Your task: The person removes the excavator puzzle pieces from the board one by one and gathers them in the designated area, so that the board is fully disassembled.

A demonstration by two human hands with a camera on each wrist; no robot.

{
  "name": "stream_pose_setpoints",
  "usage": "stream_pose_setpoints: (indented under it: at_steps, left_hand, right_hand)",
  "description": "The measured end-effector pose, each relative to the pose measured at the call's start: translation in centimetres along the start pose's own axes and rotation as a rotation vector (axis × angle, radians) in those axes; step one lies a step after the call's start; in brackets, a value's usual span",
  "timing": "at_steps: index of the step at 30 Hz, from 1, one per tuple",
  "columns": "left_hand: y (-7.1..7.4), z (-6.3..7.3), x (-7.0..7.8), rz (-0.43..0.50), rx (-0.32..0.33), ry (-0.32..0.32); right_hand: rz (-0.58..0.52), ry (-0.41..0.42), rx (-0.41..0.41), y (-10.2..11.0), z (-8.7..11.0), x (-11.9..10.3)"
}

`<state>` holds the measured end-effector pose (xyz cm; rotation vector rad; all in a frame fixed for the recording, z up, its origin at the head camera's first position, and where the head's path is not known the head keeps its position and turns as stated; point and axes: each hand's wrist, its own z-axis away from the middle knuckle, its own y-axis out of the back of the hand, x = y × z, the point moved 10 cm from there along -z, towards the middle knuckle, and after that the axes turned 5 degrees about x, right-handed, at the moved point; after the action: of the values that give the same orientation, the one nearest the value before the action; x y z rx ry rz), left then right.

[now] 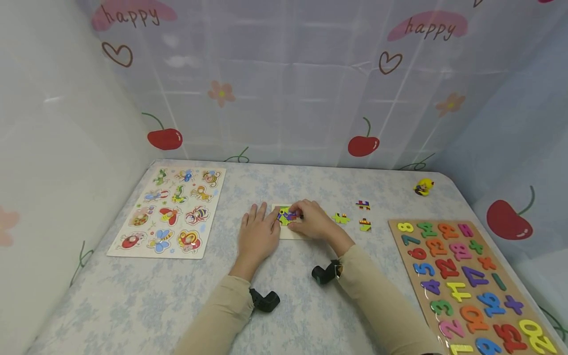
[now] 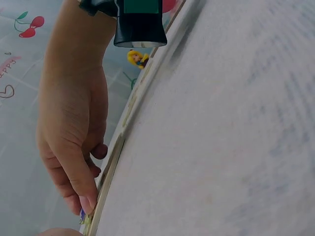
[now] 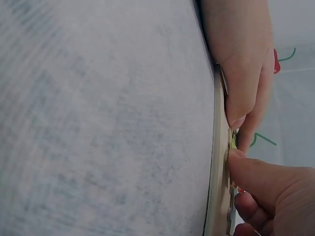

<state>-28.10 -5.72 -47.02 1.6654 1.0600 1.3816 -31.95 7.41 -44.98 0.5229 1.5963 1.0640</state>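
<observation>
A small wooden jigsaw board [image 1: 290, 236] lies mid-table, with joined purple and green puzzle pieces [image 1: 284, 217] on its left part. My left hand [image 1: 259, 236] rests flat at the board's left edge, fingers straight, thumb touching the pieces. Over the board, my right hand [image 1: 315, 219] pinches a puzzle piece between thumb and fingers; the piece is mostly hidden. The right wrist view shows the right thumb and curled fingers [image 3: 261, 184] at the board's edge, close to the left hand [image 3: 246, 64]. Loose puzzle pieces [image 1: 341, 218] lie to the right.
An insect puzzle board [image 1: 166, 214] lies on the left. At the right stands a board of coloured numbers [image 1: 448, 286]. A yellow-haired figurine [image 1: 423, 187] sits at the back right. Black wrist cameras [image 1: 326, 272] hang below both wrists.
</observation>
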Motion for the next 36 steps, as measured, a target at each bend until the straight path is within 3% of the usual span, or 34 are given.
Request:
stream_pose_setpoints:
  at_steps: [11,19,28,36]
  left_hand:
    - [0.0,0.2,-0.3,-0.004,-0.007,0.003]
    - [0.0,0.3,-0.3,-0.002,0.008,0.014]
    - [0.3,0.3,-0.1,0.028,0.029,0.009]
    - [0.1,0.2,-0.1,0.006,0.011,0.006]
  right_hand:
    - [-0.171,0.010,-0.012,-0.2,0.2,-0.2]
    - [-0.308,-0.074,0.086,1.9,0.7,1.8]
    - [-0.197,-0.262,0.173,6.4,1.4,7.3]
    - [-0.134,-0.375,0.166,8.7,1.8,11.1]
